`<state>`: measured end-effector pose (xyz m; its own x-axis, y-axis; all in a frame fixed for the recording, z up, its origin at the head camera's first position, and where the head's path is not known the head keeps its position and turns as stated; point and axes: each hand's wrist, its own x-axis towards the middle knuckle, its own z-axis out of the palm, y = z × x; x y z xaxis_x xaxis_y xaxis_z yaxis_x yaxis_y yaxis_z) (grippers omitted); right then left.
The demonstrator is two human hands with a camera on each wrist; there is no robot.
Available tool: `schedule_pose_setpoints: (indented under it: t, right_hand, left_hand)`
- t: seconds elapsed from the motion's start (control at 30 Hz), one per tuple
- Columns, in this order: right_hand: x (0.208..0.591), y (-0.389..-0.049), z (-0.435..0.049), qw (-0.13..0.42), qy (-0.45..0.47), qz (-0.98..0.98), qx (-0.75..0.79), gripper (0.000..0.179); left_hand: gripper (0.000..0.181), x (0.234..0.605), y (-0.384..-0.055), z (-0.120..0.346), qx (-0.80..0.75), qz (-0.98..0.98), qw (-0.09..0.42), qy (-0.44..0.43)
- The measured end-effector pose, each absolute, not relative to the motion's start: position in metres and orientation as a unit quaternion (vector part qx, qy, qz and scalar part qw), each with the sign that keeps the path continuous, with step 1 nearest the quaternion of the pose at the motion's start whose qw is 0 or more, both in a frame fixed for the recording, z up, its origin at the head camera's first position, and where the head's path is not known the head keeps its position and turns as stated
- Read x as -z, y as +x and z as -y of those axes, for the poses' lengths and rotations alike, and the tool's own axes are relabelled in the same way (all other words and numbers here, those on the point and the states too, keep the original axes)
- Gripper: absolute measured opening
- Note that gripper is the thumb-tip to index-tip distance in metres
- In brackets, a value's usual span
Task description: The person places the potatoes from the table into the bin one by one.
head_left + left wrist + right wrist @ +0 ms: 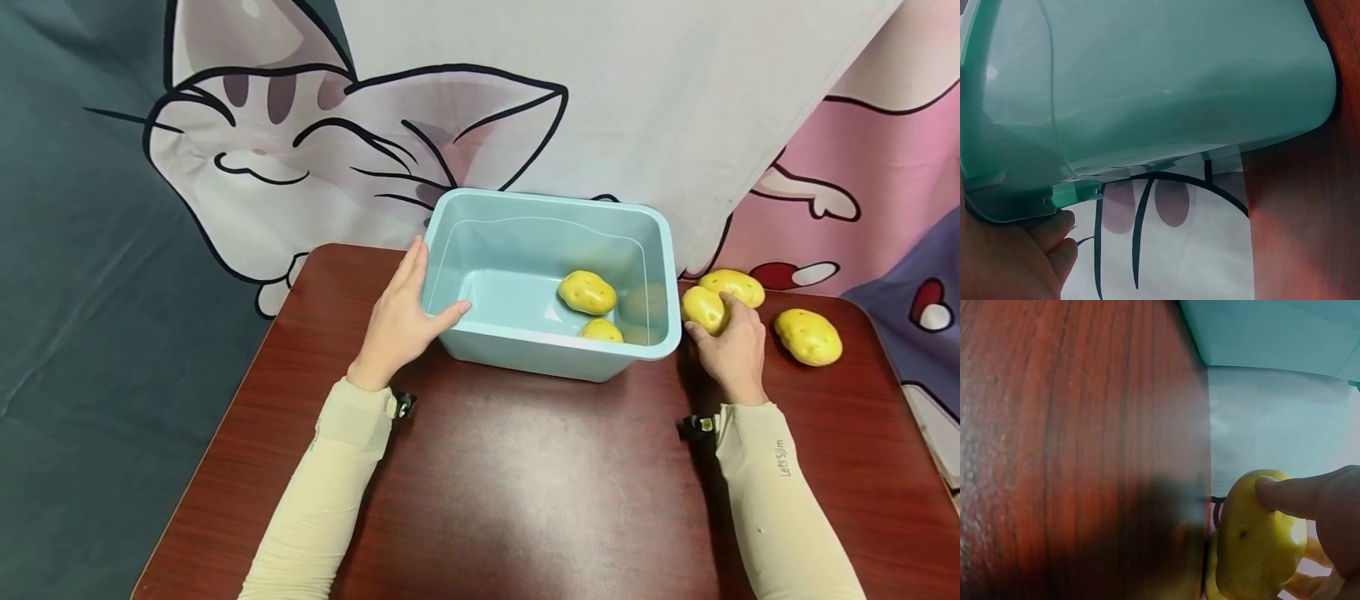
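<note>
A person's right hand (735,350) pinches a yellow potato (703,308) between thumb and fingers, opened only to the potato's width, just right of a pale blue tub (517,353). A second potato (738,285) lies just beyond the held one (whether they touch is hard to tell), and a third potato (810,337) sits to the right. The left hand (397,323), fingers extended and thumb spread over the rim, rests at the tub's left end. Inside, toward the right, lie a far potato (587,292) and a near potato (602,330), partly hidden by the near wall. The tub stands on a reddish-brown table (525,483) before a cat-print cloth (258,196).
</note>
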<state>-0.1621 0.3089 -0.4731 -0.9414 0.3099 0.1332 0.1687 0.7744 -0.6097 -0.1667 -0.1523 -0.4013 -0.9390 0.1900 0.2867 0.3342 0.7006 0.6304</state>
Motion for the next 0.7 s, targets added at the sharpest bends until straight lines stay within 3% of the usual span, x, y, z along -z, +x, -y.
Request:
schedule_pose_setpoints:
  t: [0.7]
  right_hand:
    - [0.459, -0.155, -0.304, 0.131, -0.109, 0.934, -0.314, 0.069]
  left_hand:
    - [0.104, 0.402, -0.168, 0.152, 0.362, 0.915, 0.102, -0.142]
